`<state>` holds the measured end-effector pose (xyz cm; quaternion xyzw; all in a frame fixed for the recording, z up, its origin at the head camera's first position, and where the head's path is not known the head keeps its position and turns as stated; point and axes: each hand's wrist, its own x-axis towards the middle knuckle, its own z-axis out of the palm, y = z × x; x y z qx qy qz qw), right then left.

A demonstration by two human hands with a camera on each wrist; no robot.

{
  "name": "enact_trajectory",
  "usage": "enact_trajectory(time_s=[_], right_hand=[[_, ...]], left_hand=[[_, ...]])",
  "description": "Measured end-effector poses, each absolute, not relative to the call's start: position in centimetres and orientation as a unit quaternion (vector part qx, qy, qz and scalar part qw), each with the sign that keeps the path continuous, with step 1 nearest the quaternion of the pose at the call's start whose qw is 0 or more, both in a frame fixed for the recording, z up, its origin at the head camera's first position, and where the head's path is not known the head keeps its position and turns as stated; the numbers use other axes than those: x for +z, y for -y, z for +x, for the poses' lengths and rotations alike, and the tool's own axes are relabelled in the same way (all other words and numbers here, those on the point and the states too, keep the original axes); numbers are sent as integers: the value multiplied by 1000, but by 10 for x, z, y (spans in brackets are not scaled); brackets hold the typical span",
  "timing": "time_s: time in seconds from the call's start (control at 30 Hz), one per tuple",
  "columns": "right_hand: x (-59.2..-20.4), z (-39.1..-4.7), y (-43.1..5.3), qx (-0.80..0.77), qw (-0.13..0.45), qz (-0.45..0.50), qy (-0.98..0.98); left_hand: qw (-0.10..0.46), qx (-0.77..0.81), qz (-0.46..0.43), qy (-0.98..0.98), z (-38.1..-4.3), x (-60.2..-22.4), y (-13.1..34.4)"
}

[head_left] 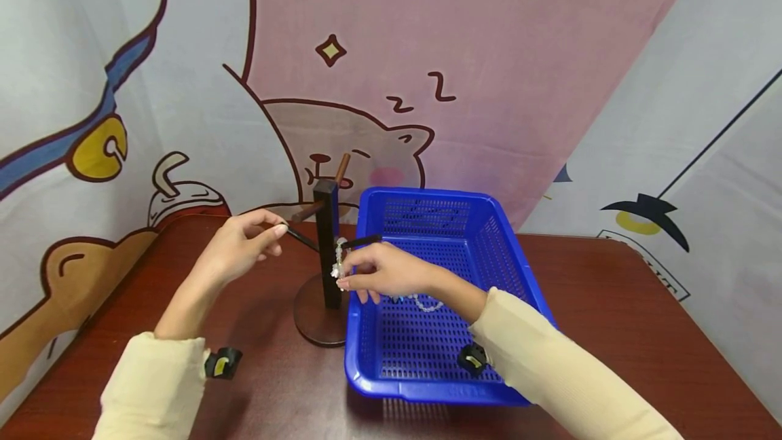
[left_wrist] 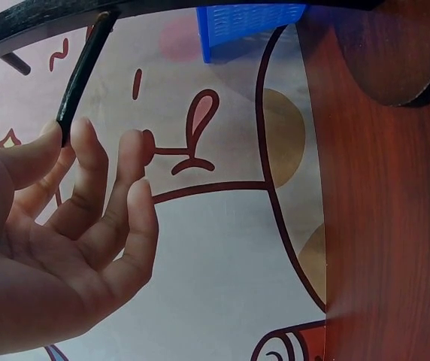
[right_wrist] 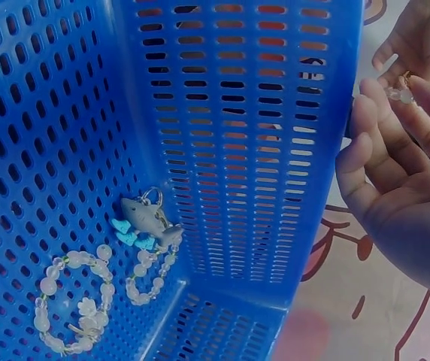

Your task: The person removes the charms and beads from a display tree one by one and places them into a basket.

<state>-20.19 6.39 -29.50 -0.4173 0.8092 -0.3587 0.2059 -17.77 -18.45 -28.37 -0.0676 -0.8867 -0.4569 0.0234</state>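
A dark wooden stand (head_left: 327,250) with several pegs rises from a round base. My left hand (head_left: 244,243) pinches the tip of its left lower peg (head_left: 301,236) between thumb and index finger, also plain in the left wrist view. On the stand's other side, my right hand (head_left: 381,270) pinches a clear beaded bracelet (head_left: 338,265) with a pale charm. The bracelet's upper end is at the right lower peg (head_left: 363,242); whether it loops around that peg I cannot tell. In the right wrist view, fingers partly hide the bracelet (right_wrist: 401,95).
A blue perforated basket (head_left: 446,391) stands right of the stand, beneath my right forearm. Inside lie a beaded bracelet (right_wrist: 46,301), another beaded loop (right_wrist: 136,289) and a grey shark charm (right_wrist: 143,216). A cartoon-printed cloth (head_left: 489,87) hangs behind the reddish-brown table (head_left: 611,331).
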Motion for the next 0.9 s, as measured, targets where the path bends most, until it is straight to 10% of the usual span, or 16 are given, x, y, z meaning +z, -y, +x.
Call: enact_trajectory(time_s=[0.9], right_hand=[[-269,-189,-82,-405,176,-441,-781]], left_hand=[[29,-449,-74,890,-177,-283,184]])
